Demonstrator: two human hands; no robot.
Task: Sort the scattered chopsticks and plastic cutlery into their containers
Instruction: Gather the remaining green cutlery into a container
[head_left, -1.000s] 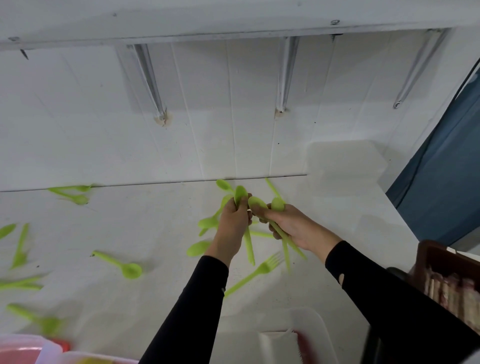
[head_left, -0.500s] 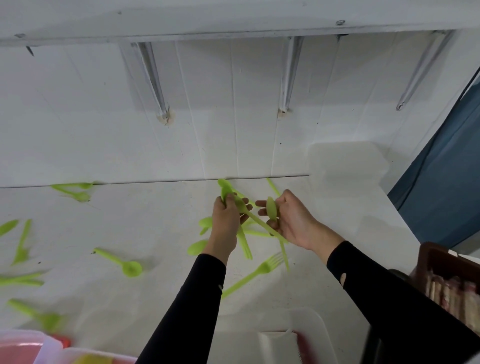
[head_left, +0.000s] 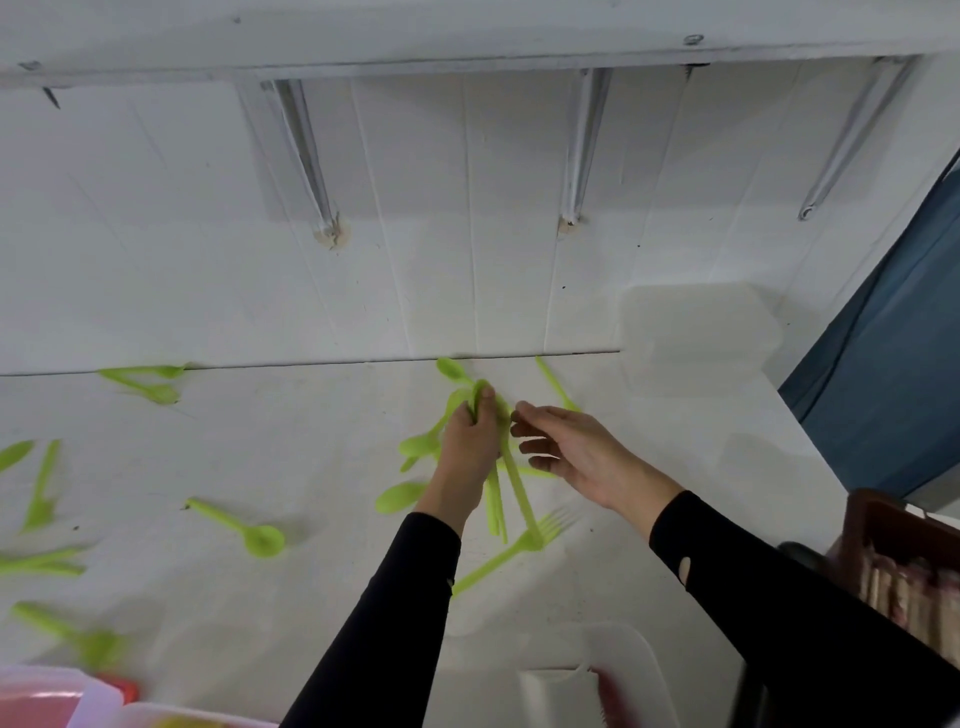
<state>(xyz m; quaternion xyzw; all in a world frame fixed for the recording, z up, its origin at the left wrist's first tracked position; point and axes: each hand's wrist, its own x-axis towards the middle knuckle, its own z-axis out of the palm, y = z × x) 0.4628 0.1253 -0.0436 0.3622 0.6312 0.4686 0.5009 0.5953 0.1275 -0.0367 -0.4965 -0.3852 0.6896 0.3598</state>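
My left hand (head_left: 470, 447) grips a bunch of green plastic spoons (head_left: 511, 483) near the back of the white table (head_left: 322, 457), their handles hanging down toward me. My right hand (head_left: 576, 457) is just right of it, fingers loosely spread, its fingertips at the bunch's bowls and holding nothing. A green fork (head_left: 519, 545) lies below the hands. More green spoons (head_left: 410, 447) lie under and left of my left hand. A single spoon (head_left: 244, 527) lies further left.
Several green cutlery pieces (head_left: 36, 519) are scattered along the left side. A pink container (head_left: 47, 696) sits at the bottom left, a clear white tub (head_left: 639, 670) at the bottom centre, a brown box (head_left: 904, 561) of wrapped chopsticks at the right, and a white lidded box (head_left: 696, 338) at the back right.
My right hand has passed its spoons into my left hand's bunch and now holds nothing, its fingers spread. Both hands stay near the back of the table.
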